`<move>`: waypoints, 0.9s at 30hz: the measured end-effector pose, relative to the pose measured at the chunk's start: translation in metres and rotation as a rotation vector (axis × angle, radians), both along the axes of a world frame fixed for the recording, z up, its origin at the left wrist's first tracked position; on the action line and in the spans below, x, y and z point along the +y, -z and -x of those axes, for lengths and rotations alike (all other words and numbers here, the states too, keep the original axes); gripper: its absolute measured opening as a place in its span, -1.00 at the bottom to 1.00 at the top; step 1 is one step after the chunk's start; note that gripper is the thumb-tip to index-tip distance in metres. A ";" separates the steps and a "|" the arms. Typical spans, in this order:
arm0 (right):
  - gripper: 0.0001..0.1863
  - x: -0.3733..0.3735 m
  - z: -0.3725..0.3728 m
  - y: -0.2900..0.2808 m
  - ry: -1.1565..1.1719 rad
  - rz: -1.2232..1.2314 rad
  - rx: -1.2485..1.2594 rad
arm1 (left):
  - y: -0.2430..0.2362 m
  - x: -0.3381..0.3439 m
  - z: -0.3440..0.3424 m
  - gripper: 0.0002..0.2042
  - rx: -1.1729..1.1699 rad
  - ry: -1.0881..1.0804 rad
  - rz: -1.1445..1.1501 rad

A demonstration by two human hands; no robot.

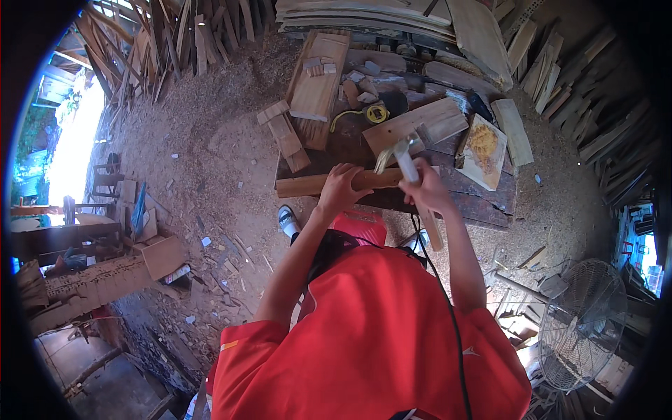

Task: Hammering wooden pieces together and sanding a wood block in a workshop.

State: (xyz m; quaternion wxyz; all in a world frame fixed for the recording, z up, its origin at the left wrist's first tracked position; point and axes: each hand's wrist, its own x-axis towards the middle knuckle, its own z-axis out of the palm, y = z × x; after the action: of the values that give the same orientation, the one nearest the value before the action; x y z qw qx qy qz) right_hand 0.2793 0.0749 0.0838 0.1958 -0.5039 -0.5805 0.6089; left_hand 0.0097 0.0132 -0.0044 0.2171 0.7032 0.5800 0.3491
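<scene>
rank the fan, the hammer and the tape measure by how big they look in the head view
1. fan, largest by far, though it sits near the rim where the fisheye bends things
2. hammer, held in the right hand
3. tape measure, smallest
</scene>
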 end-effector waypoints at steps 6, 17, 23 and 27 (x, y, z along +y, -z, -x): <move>-0.42 -0.014 0.007 -0.005 -0.298 -0.587 -0.396 | 0.004 0.001 0.009 -0.32 -0.027 0.016 0.094; -0.71 0.003 0.075 -0.063 -0.470 -0.654 -0.825 | -0.009 -0.005 0.018 -0.35 0.171 -0.058 -0.003; -0.81 0.012 0.105 -0.066 -0.576 -0.689 -0.982 | -0.006 -0.005 0.017 -0.37 0.172 -0.073 -0.021; -0.81 -0.001 0.131 -0.062 -0.666 -0.727 -1.051 | -0.004 -0.004 0.020 -0.40 0.173 -0.050 0.010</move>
State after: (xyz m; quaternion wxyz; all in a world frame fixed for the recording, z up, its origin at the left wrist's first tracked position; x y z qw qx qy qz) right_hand 0.1486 0.0735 0.1459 -0.1500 -0.4296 -0.8867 0.0816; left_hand -0.0106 0.0096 -0.0006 0.1609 0.7148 0.6159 0.2895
